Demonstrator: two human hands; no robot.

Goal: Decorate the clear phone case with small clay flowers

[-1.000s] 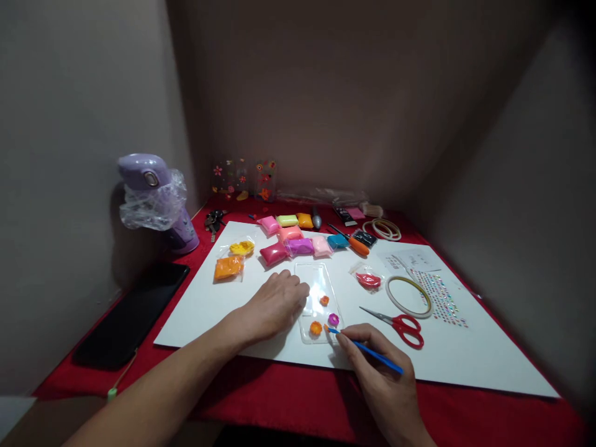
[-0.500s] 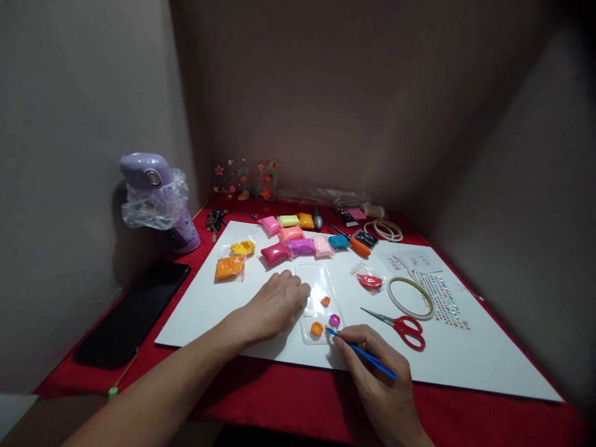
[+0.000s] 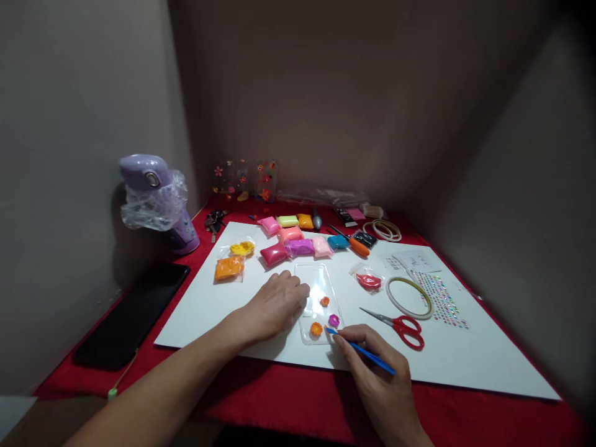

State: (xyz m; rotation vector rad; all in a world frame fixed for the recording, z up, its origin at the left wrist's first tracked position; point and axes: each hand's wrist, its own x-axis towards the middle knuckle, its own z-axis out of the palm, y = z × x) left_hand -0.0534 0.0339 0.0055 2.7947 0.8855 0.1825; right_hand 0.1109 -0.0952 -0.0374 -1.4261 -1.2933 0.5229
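Observation:
A clear phone case (image 3: 309, 292) lies on the white board (image 3: 465, 363), bearing a small orange flower (image 3: 325, 302), a purple flower (image 3: 334, 320) and a larger orange flower (image 3: 316, 329). My right hand (image 3: 379, 372) pinches a blue tool (image 3: 367, 353); its tip is beside the larger orange flower, near a tiny orange bit. Along the case's left edge rests my left hand (image 3: 279, 304), fingers curled; whether they hold anything is hidden.
Red-handled scissors (image 3: 401, 326), a tape roll (image 3: 390, 304) and a gem sheet (image 3: 442, 298) lie right. Clay packets (image 3: 300, 248) sit behind the case. Orange clay (image 3: 229, 268), a black phone (image 3: 135, 313) and a purple bottle (image 3: 184, 234) are left.

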